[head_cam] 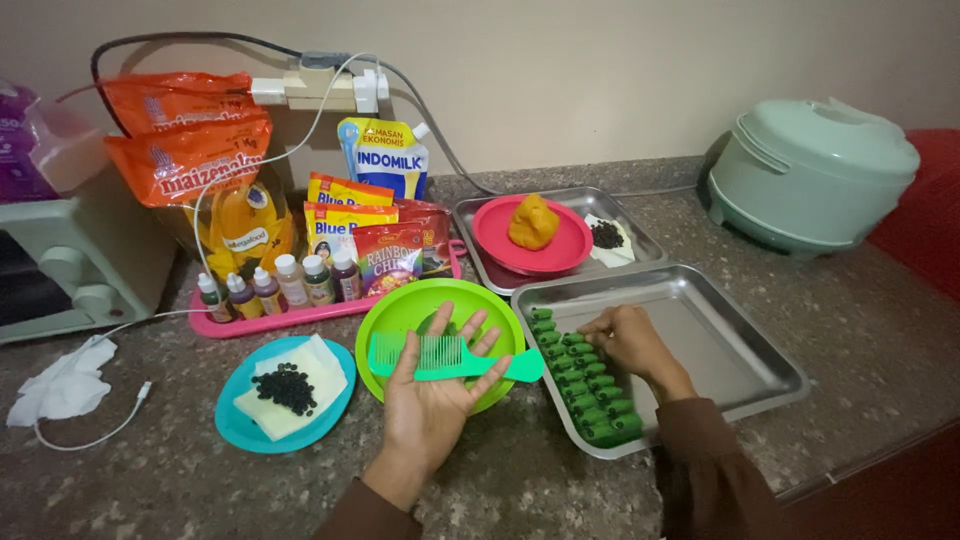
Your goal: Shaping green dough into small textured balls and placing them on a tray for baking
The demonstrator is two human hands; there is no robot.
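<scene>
— Where's the flat green plastic comb (455, 357)?
— Across the spread, palm-up left hand (437, 388), long axis three to nine o'clock, over the round green plate (392, 318); the curled right hand (627, 338) touches small green dough pieces (588, 385) at three o'clock, in the steel tray (740, 340).

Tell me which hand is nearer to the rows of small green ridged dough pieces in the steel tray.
Right. The right hand rests on the rows of small green ridged dough pieces; the left hand lies palm-up beside the steel tray, holding a green plastic comb.
</scene>
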